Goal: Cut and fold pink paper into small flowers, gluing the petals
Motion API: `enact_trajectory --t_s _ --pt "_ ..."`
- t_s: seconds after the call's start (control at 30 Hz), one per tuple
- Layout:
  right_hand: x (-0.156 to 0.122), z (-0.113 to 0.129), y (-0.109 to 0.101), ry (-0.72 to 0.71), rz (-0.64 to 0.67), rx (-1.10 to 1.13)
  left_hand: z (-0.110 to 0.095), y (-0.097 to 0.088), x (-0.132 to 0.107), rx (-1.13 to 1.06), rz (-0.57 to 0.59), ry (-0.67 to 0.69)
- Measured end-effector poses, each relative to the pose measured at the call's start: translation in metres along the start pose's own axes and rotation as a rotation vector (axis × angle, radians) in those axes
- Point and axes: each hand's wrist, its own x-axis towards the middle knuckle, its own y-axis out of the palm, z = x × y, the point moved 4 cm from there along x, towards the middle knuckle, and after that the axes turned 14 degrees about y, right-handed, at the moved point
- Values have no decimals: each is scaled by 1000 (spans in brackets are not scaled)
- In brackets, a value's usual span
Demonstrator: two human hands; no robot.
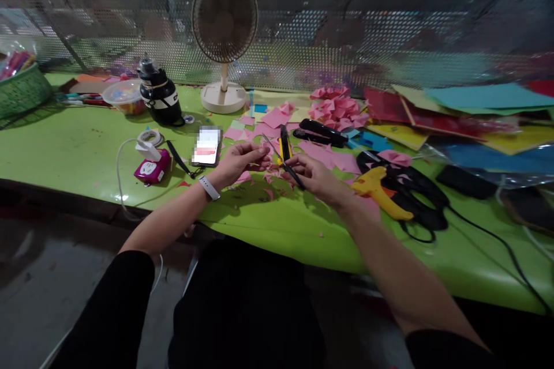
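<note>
My right hand [314,177] is closed around dark-handled scissors [296,176], whose narrow blades point up and left. Fingertips of my left hand [242,162] are pinched together just left of the blades; anything between them is too small to make out. Beneath and beyond both hands lie pink paper scraps [246,177] and larger pink sheets [341,160]. A yellow-and-black utility knife [284,143] rests just behind my fingers. Farther back is a black stapler [321,132], near a heap of folded pink paper pieces [337,108].
A phone [206,146], magenta power adapter [151,167] and black bottle [160,95] stand left. A fan [224,95] is behind. Right are a yellow glue gun [383,191] with a trailing cord and stacked coloured sheets [489,95]. A perforated metal panel [303,29] closes the back.
</note>
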Motion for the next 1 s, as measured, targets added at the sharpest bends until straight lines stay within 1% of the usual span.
enact_trajectory --t_s 0.2,0.43,0.73,0.9,1.0 --pt "-1 0 0 6 5 17 1 -5 2 3 -28 40" --pt "-2 2 -1 34 51 -1 -1 -3 1 47 36 23" --pt "-8 9 2 31 73 -41 -2 -4 2 87 36 36" --pt "-11 14 2 24 81 -99 -2 -4 3 120 93 26" --pt "-13 14 2 31 89 -106 -1 -6 4 132 102 22"
